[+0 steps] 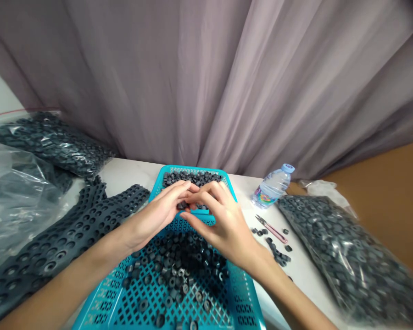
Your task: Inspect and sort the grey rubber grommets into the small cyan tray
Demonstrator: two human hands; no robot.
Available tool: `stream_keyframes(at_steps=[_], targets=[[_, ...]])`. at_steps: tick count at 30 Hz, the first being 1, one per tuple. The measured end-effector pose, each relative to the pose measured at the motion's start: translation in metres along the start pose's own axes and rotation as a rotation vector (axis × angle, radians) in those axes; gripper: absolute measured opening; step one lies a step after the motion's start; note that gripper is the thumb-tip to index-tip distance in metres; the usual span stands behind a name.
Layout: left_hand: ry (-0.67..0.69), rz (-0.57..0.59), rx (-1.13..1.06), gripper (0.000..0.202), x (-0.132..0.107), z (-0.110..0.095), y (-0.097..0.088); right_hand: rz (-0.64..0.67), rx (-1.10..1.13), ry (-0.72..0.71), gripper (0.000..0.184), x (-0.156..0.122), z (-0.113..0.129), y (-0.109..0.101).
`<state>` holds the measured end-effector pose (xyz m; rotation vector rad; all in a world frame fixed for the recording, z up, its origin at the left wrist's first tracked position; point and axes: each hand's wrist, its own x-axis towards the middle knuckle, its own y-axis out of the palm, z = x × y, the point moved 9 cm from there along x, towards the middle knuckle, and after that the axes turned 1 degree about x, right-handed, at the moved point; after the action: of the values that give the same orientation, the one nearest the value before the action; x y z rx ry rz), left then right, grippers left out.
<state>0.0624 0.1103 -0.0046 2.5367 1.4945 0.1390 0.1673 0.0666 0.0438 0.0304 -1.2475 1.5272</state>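
Observation:
My left hand [160, 211] is half curled over the teal baskets, with a small black ring-shaped piece [182, 205] at its fingers. Bent fingers of my right hand [223, 220] meet the left fingertips around that piece; whether they grip it or anything else is hidden. Below both hands, a near teal basket [246, 284] holds many loose black rings [172, 279], some lying on their sides. Just beyond stands a smaller-looking teal basket [231, 188], with more black pieces [192, 176] heaped in it.
Dimpled black rubber sheets [75, 229] and a clear bag of black pieces [48, 142] lie left. To the right are a water bottle [271, 187], pink-handled snips [271, 229], scattered black pieces [278, 254] and another full bag [347, 256]. A grey curtain [192, 82] hangs behind.

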Motion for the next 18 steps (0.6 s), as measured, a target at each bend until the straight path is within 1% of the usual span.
stream_keyframes(at_steps=[3, 5, 11, 15, 18], targets=[[-0.008, 0.008, -0.042, 0.024, -0.001, 0.003, 0.000, -0.045, -0.031, 0.045, 0.007, -0.002, -0.005, 0.003], [-0.013, 0.009, -0.057, 0.025, -0.002, 0.002, 0.000, -0.076, -0.004, 0.057, 0.006, -0.002, -0.008, 0.001], [-0.069, 0.000, 0.010, 0.038, -0.006, -0.003, -0.003, -0.130, 0.125, 0.106, 0.005, 0.001, -0.019, -0.007], [-0.086, -0.002, -0.006, 0.039, -0.006, -0.007, -0.007, -0.137, 0.271, 0.199, 0.006, 0.002, -0.033, -0.008], [-0.061, 0.042, -0.064, 0.035, -0.003, -0.010, -0.004, -0.143, 0.447, 0.283, 0.013, 0.002, -0.047, -0.007]])
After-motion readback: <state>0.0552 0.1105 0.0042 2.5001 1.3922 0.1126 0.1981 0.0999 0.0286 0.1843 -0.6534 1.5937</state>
